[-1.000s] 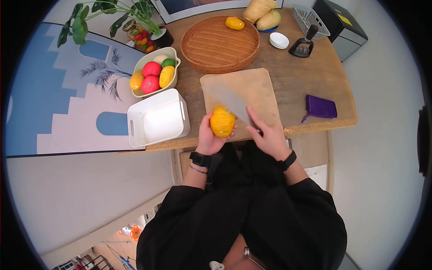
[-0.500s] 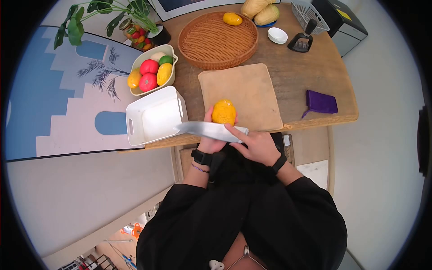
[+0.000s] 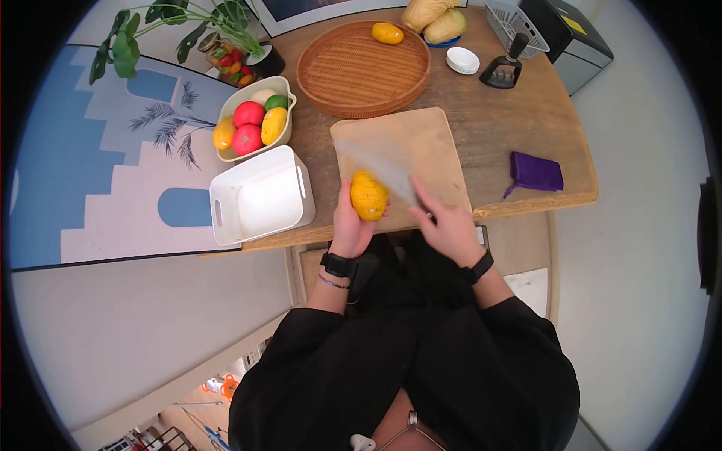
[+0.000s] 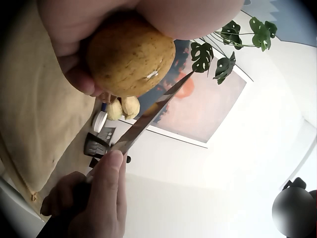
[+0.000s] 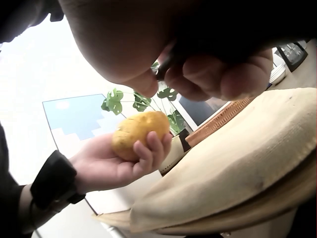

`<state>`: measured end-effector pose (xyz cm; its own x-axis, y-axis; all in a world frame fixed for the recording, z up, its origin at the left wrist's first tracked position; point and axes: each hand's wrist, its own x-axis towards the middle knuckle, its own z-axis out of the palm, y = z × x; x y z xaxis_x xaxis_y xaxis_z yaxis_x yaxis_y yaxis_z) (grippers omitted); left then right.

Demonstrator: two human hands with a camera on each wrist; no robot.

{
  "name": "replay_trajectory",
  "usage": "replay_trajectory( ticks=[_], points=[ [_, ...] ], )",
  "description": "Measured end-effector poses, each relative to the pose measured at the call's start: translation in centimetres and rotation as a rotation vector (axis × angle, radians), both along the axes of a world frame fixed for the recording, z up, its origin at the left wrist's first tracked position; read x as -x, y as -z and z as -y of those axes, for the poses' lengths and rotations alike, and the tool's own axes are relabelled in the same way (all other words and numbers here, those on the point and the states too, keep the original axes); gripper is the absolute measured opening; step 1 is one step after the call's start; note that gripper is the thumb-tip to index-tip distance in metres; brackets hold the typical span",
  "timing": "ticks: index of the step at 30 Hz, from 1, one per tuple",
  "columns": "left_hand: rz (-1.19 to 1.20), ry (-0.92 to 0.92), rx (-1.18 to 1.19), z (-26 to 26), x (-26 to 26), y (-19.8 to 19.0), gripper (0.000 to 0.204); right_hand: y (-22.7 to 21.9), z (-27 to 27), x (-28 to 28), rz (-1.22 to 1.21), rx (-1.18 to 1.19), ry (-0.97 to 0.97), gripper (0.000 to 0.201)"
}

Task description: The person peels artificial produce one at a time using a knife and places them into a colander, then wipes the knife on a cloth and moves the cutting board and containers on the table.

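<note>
My left hand [image 3: 351,231] holds a yellow mango [image 3: 368,197] over the front edge of the tan cutting board [image 3: 429,154]. Dark lines and a few pale marks show on its skin. In the right wrist view, fingers curl round the mango [image 5: 138,131] from below. My right hand [image 3: 453,234] grips a kitchen knife [image 3: 387,174] by its dark handle; its blade is blurred in the head view. The left wrist view shows the knife blade [image 4: 141,126] pointing up past the mango [image 4: 131,59], with a finger laid along it near the handle.
Left of the board are a white bin [image 3: 259,195] and a cream basket [image 3: 289,131] of fruit. Behind it lies a round wicker tray [image 3: 353,71] with another mango. A purple pouch [image 3: 537,172], a white bowl [image 3: 462,60] and a black-handled tool [image 3: 502,71] are to the right.
Half a second ago the knife lay crosswise in front of the mango, pointing left. Now it is swung forward and right over the board. The mango has shifted slightly toward me and left.
</note>
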<state>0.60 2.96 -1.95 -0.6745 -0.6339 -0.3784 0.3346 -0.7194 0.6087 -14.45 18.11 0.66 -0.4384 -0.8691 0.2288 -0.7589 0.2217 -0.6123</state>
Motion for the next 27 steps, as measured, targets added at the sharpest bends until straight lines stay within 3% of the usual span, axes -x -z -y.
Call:
replay_trajectory(
  ticks=[2,3,5,7,9,11,12,14,15,17,19,21,22,26,27],
  points=[
    [0.019,-0.076,-0.050,-0.5,0.3,0.6,0.056,-0.4,-0.5,-1.1,-0.070,-0.083,-0.187,0.063],
    [0.032,-0.082,-0.031,-0.7,0.4,1.1,0.056,-0.3,-0.4,-1.5,-0.068,-0.083,-0.182,0.063],
    [0.043,-0.087,-0.009,-0.6,0.3,1.2,0.056,0.4,0.0,-1.9,-0.080,-0.015,-0.160,0.063],
    [0.108,0.030,0.123,-0.4,-0.4,0.6,0.056,1.0,0.9,-0.9,-0.017,-0.042,-0.068,0.064],
    [0.119,0.002,0.132,-0.4,-0.6,-0.4,0.055,0.6,1.7,0.5,-0.011,-0.057,0.075,0.065],
    [-0.020,0.029,0.027,-0.1,-0.9,-0.8,0.056,-0.1,1.2,0.3,0.001,-0.025,0.042,0.065],
    [-0.023,0.028,0.027,-0.3,-0.6,-1.1,0.056,-0.3,0.8,-0.1,-0.026,-0.032,-0.067,0.064],
    [0.015,-0.205,-0.143,-0.9,0.2,-1.7,0.057,-1.2,0.1,-1.0,-0.058,-0.091,-0.248,0.064],
    [0.013,-0.207,-0.145,-0.4,-0.1,-1.1,0.057,-1.1,-0.1,-1.6,-0.060,-0.093,-0.249,0.064],
    [-0.130,0.070,-0.115,0.9,-0.8,0.0,0.057,-0.4,-0.3,-2.5,-0.092,-0.140,-0.315,0.065],
    [-0.092,0.060,-0.128,0.5,-0.5,-0.1,0.057,0.4,-0.3,-2.6,-0.124,-0.074,-0.305,0.065],
    [0.060,-0.090,-0.152,0.0,-0.2,-0.7,0.057,0.9,0.1,-2.0,-0.125,-0.087,-0.092,0.065],
    [-0.045,0.111,-0.102,1.3,-1.7,1.6,0.057,1.3,0.4,-1.6,-0.089,-0.058,0.010,0.066],
    [-0.023,0.108,-0.099,0.9,-1.2,0.5,0.050,0.1,0.4,-0.5,-0.071,-0.013,-0.002,0.064],
    [0.019,-0.008,-0.113,0.3,-0.4,-0.1,0.049,0.0,0.1,-0.7,-0.098,-0.010,-0.125,0.064]
  ],
)
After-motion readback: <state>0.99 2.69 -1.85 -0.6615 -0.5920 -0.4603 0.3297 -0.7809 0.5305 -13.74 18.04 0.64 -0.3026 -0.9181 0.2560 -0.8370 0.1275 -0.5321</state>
